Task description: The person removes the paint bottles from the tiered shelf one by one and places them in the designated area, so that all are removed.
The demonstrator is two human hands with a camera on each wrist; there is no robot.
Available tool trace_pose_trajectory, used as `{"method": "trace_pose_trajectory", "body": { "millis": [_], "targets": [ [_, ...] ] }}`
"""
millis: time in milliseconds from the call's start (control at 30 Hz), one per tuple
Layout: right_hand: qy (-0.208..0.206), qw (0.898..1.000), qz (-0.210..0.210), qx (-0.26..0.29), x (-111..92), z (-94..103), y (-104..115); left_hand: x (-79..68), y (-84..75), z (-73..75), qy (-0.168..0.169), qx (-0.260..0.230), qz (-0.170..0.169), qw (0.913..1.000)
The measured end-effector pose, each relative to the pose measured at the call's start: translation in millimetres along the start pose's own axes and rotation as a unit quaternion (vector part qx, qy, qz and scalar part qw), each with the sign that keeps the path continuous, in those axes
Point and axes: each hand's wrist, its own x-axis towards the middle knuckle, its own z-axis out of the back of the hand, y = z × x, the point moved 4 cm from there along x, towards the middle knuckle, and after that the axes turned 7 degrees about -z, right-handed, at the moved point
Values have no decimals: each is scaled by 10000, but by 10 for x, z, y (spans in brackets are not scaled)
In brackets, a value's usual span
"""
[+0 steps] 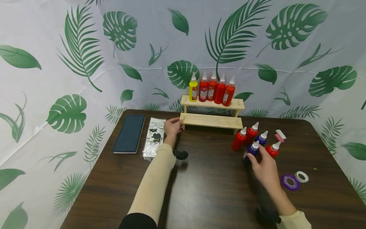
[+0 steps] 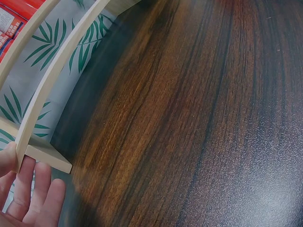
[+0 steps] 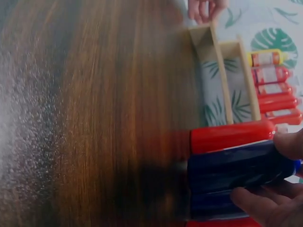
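Note:
My right hand [image 1: 266, 167] holds a dark blue squeeze bottle [image 3: 232, 165] with a white pointed cap, thumb and fingers around its upper part. Close beside it stand a second blue bottle [image 1: 260, 139] and several red bottles [image 1: 238, 143]. On the left, my left hand [image 1: 172, 127] pinches the left end of the lower board of a two-tier wooden rack [image 1: 211, 120]; in the left wrist view the thumb is above the board and fingers [image 2: 41, 182] are below. A yellow bottle [image 1: 193, 91] and several red bottles [image 1: 219, 93] stand in a row on the upper tier.
Left of the rack lie a dark blue notebook [image 1: 130, 133] and a packaged ruler set [image 1: 154, 136]. At right are a white and pink eraser-like block [image 1: 280, 136], a purple tape roll [image 1: 290, 182] and a white roll [image 1: 301, 176]. Leaf-print cloth [image 1: 183, 47] hangs behind the table.

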Motion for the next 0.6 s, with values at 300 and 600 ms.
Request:
{"method": "trace_pose_trajectory", "body": {
  "millis": [300, 600],
  "targets": [
    [14, 9998, -146, 104, 88, -65, -46, -8, -11, -3, -7, -3, -28, 10000],
    [63, 9994, -325, 133, 115, -68, -51, -2, -10, -4, 6, 62, -19, 10000]
  ]
}}
